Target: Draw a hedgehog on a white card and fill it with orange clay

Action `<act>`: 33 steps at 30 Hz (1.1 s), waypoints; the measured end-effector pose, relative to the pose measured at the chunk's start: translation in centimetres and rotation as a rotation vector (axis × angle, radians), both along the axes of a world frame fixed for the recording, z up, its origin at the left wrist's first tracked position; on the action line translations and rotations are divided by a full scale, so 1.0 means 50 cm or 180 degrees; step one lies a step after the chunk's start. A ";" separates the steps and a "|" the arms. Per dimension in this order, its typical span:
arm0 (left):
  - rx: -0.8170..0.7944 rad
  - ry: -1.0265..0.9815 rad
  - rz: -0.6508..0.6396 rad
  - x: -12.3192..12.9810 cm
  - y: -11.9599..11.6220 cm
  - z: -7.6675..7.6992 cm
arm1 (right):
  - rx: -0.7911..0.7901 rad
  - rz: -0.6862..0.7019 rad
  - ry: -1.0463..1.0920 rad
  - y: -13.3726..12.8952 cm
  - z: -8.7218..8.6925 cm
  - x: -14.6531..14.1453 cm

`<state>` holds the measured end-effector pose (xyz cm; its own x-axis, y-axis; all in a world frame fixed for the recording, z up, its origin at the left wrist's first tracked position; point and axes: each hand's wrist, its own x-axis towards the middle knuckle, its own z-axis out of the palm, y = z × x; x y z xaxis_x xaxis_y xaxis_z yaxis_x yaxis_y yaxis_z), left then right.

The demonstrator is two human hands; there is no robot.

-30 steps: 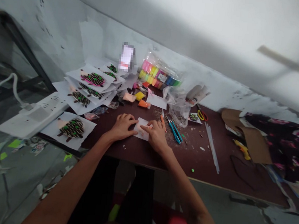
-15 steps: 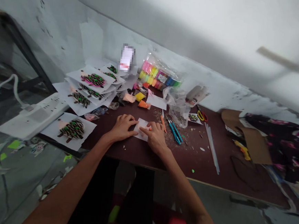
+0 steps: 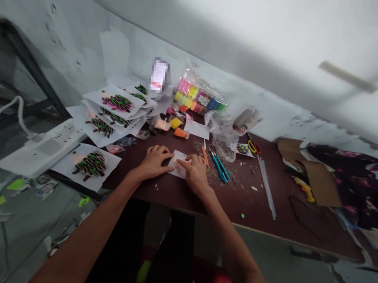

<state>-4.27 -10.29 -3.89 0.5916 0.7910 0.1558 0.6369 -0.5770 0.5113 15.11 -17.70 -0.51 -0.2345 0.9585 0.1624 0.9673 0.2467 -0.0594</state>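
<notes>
On the dark tabletop lies a small white sheet of paper (image 3: 174, 170) bearing a flat peach-coloured shape (image 3: 179, 167), its outline partly covered by fingers. My left hand (image 3: 154, 161) rests at the sheet's left edge, thumb and fingers apart, holding nothing. From the right, my right hand (image 3: 196, 173) reaches over the paper with its index finger stretched onto the peach shape. Its other fingers are curled, and a small orange bit (image 3: 190, 161) shows among them; what it belongs to is hidden. Just right of that hand lie an orange stick-like tool (image 3: 205, 156) and teal-handled pliers (image 3: 220, 166).
Papers with hedgehog pictures (image 3: 116, 102) are stacked at left beside a white power strip (image 3: 42, 147). Behind stand a phone (image 3: 159, 75) and a bag of coloured clay (image 3: 202, 98). Rightward are scissors (image 3: 253, 145), glue sticks (image 3: 266, 187), a yellow glue gun (image 3: 304, 188) and cardboard (image 3: 325, 182).
The view has shifted very slightly. Both hands stay at nearly the same places on the paper, the right index finger still on the peach shape.
</notes>
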 end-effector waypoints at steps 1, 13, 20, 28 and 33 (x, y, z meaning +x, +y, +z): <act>0.0011 -0.0010 -0.0003 0.000 0.000 -0.001 | 0.0010 0.0012 -0.0016 -0.001 0.000 0.000; 0.0069 -0.0017 -0.0023 -0.001 0.000 -0.004 | -0.0051 -0.0010 0.0007 0.005 0.001 -0.001; 0.0007 -0.0017 -0.0022 -0.002 0.001 -0.004 | 0.0007 0.0231 -0.0168 -0.023 0.004 0.015; 0.0004 0.0010 -0.0017 -0.002 0.002 -0.002 | -0.0038 0.0196 -0.0235 -0.027 -0.004 -0.001; 0.0009 0.0030 0.0001 -0.001 0.001 -0.002 | 0.0030 0.0037 -0.0048 -0.032 -0.005 0.004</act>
